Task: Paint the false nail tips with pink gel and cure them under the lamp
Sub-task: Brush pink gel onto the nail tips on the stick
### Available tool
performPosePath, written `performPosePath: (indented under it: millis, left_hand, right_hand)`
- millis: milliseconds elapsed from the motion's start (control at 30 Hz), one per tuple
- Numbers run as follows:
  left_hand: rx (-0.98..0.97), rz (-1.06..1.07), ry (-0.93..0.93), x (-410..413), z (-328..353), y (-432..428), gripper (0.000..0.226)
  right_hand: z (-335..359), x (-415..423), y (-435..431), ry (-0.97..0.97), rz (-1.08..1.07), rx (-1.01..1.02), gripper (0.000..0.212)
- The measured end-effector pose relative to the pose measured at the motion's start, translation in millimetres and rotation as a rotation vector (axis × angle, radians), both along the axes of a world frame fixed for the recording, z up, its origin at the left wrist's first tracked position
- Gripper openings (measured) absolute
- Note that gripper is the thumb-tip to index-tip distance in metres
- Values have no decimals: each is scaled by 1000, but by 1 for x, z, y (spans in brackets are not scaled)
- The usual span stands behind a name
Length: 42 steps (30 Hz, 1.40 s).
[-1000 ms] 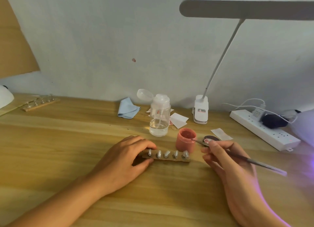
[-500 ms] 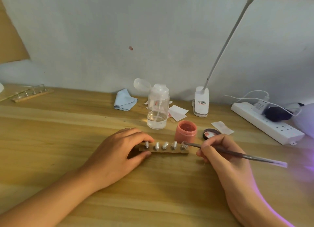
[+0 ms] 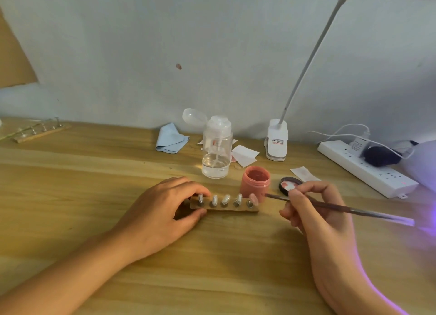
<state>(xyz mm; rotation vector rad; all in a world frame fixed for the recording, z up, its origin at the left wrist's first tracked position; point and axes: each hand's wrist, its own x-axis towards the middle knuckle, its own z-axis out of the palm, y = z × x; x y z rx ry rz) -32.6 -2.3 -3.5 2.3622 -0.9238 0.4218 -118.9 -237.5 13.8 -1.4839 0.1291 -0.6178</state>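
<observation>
The desk [image 3: 94, 185] carries everything within reach, with bare wood in front of the hands and to the left. The curing lamp [image 3: 422, 161] glows purple at the right edge, well apart from the work, so the way there runs past the power strip [image 3: 365, 166]. The left hand [image 3: 162, 211] pins the holder [image 3: 226, 207] flat, its fingers [image 3: 191, 186] and thumb grasping the left end, likely so that brushing does not shift it. The right hand [image 3: 316, 211] pinches the brush [image 3: 342, 209] like a pen, bristles low and just right of the holder. The bottle [image 3: 217, 154] stands behind. The gel jar [image 3: 256, 181] sits open, touching or just behind the holder's right end, which keeps dipping short but crowds that corner. Of the five tips, the rightmost tip [image 3: 253, 198] looks pink and the other four look unpainted.
</observation>
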Motion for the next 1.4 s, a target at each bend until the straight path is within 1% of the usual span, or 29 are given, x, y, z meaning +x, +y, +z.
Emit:
performPosePath:
  millis: [67, 133, 233, 333, 400, 500, 600, 700, 800, 900, 967, 1000, 1033, 1133, 1267, 1400]
  left_hand:
    - [-29, -1, 20, 2, -1, 1, 25]
    - [-49, 2, 46, 5, -2, 2, 24]
    - [-61, -6, 70, 7, -3, 2, 24]
    - [-68, -6, 57, 7, -2, 1, 24]
    - [-67, 5, 60, 7, -2, 1, 25]
    - [-57, 16, 60, 7, -2, 2, 26]
    - [-33, 23, 38, 7, -2, 2, 24]
    - [-20, 21, 26, 6, -1, 2, 24]
    - [-23, 23, 31, 5, -1, 2, 27]
    - [-43, 33, 40, 5, -2, 2, 29]
    - [-38, 34, 28, 5, -1, 2, 27]
    - [-34, 31, 18, 4, -1, 2, 25]
    - [-32, 27, 4, 4, 0, 2, 24]
    - [-16, 8, -38, 0, 2, 1, 22]
    - [23, -13, -60, -3, 4, 0, 21]
    - [32, -13, -55, -3, 4, 0, 21]
  right_hand:
    - [4, -3, 3, -101, 5, -54, 9]
    - [8, -4, 5, -130, 1, -134, 13]
    - [18, 3, 1, -24, -3, -140, 13]
    - [31, 21, -6, 127, -32, -251, 4]
    - [38, 33, -11, 190, -59, -326, 3]
    - [40, 46, -15, 285, -51, -352, 7]
    - [40, 55, -14, 345, -45, -392, 11]
    - [39, 61, -12, 355, -48, -434, 9]
    - [38, 61, -14, 375, -27, -466, 12]
    - [37, 56, -15, 335, -37, -400, 9]
    - [36, 44, -16, 225, -32, -231, 8]
    - [34, 34, -16, 164, 9, -139, 10]
    - [29, 23, -16, 105, 62, -90, 12]
    - [10, -4, -11, -2, 139, -126, 13]
    - [-2, -6, -12, 28, 143, -101, 31]
    - [-1, -4, -12, 46, 198, -128, 28]
